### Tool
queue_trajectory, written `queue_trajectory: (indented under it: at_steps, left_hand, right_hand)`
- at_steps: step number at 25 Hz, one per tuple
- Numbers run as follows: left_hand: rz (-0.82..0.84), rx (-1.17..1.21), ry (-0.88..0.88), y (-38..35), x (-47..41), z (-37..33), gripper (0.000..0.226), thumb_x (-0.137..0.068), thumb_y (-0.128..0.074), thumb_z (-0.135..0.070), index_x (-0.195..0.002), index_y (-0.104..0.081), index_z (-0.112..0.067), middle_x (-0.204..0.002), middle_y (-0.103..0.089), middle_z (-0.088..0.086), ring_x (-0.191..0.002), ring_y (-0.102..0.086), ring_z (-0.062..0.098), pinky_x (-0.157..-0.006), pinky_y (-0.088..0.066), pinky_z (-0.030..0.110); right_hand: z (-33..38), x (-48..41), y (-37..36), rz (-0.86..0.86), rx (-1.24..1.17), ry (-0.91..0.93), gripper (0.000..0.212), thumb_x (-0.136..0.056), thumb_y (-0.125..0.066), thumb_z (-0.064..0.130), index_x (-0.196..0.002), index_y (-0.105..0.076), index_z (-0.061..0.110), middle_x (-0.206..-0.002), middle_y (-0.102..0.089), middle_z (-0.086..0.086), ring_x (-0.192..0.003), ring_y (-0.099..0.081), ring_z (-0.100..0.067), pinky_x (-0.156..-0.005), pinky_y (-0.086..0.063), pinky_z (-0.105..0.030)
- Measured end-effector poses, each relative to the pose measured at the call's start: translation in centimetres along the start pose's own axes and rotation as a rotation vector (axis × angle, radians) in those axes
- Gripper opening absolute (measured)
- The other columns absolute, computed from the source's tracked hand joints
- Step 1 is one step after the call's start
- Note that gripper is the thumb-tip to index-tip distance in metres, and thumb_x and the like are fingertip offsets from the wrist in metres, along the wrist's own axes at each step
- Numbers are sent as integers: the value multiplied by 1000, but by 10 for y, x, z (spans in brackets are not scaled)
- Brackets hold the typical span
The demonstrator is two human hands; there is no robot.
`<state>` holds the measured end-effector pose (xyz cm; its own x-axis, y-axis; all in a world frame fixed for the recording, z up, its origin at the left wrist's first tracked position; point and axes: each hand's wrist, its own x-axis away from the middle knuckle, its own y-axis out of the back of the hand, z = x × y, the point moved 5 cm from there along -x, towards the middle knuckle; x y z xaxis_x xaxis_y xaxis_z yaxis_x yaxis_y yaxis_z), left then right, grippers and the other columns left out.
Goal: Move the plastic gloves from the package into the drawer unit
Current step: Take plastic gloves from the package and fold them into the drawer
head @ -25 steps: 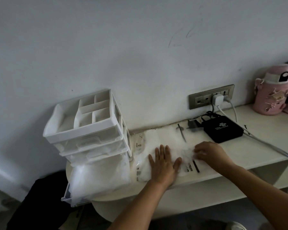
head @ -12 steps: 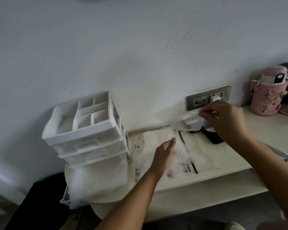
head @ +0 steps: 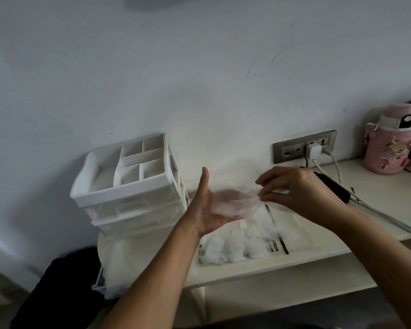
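Thin, crinkled, translucent plastic glove (head: 234, 205)

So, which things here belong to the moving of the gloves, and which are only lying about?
Part of the job:
- plastic glove, pinched by the right hand, resting on the left hand
- package of gloves
- drawer unit, its bottom drawer open

Only lying about:
- pink bottle
- wall socket
- white charger
- black box
- cables
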<state>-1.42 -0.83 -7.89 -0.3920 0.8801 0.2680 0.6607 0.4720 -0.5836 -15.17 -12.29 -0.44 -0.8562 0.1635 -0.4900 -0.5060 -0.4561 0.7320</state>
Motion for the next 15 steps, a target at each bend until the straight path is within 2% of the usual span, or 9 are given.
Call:
queue_trajectory:
  at_steps: [2, 4, 6, 8, 10, 11, 12, 13, 15]
  left_hand:
    - [-72, -117, 11, 15, 12, -14, 77, -72, -56, -64, -118, -66, -3, -118, -65, 18, -108, -64, 30, -92, -51, 43]
    - [-123, -268, 11, 25, 23, -21, 41, -77, -65, -37, -99, -73, -3, -102, -71, 16, -91, -70, 22, -78, -58, 32]
    - [-230, -430, -56, 39, 33, -29, 9, -81, -67, -9, -86, -72, -4, -82, -74, 10, -72, -71, 14, -67, -58, 23]
    - [-291, -523, -135, 48, 44, -40, 6, -84, -64, 1, -86, -68, -2, -75, -73, 7, -66, -70, 12, -67, -58, 21]
    - [-285, -564, -213, 55, 58, -52, 10, -85, -61, 5, -90, -66, -2, -76, -73, 8, -68, -71, 13, -70, -58, 22]
    - [-274, -577, -252, 60, 66, -58, 13, -86, -60, 6, -92, -65, -3, -78, -73, 9, -70, -71, 15, -71, -58, 23]
    - [-259, -589, -284, 62, 74, -63, 15, -85, -59, 7, -94, -65, -5, -79, -73, 9, -72, -71, 16, -73, -58, 23]
    - [-246, -602, -313, 65, 81, -67, 17, -85, -58, 6, -96, -65, -6, -81, -73, 8, -74, -71, 16, -75, -57, 24]
    - [-238, -596, -357, 70, 97, -73, 19, -84, -59, 4, -97, -66, -7, -82, -73, 7, -76, -70, 17, -78, -56, 27]
  right_hand:
    - [8, -3, -10, 65, -34, 23, 7, -78, -74, 18, -83, -78, 19, -103, -67, 13, -87, -63, 2, -81, -48, -11]
    - [14, -7, -18, 102, -53, 31, 7, -78, -75, 17, -83, -78, 19, -103, -66, 14, -88, -63, 2, -82, -49, -14]
    - [21, -13, -31, 140, -74, 34, 8, -78, -75, 16, -85, -77, 19, -104, -65, 17, -89, -64, 1, -84, -50, -16]
    - [25, -17, -42, 199, -169, -29, 19, -75, -77, 18, -93, -75, 24, -111, -61, 18, -96, -63, -1, -87, -51, -16]
    - [23, -22, -58, 266, -282, -183, 64, -62, -82, 39, -121, -58, 33, -129, -50, 17, -113, -55, -3, -96, -47, -21]
    - [20, -25, -67, 270, -304, -281, 91, -52, -81, 53, -134, -45, 35, -136, -44, 15, -120, -48, -6, -102, -44, -28]
    - [16, -26, -77, 267, -353, -379, 108, -46, -78, 62, -141, -35, 33, -139, -42, 11, -124, -44, -9, -105, -41, -34]
    - [13, -27, -88, 269, -462, -455, 110, -47, -78, 64, -142, -35, 28, -139, -46, 6, -124, -46, -12, -106, -39, -37]
    - [18, -27, -111, 375, -698, -510, 84, -61, -77, 58, -128, -55, 13, -121, -64, -5, -112, -58, -15, -104, -43, -40]
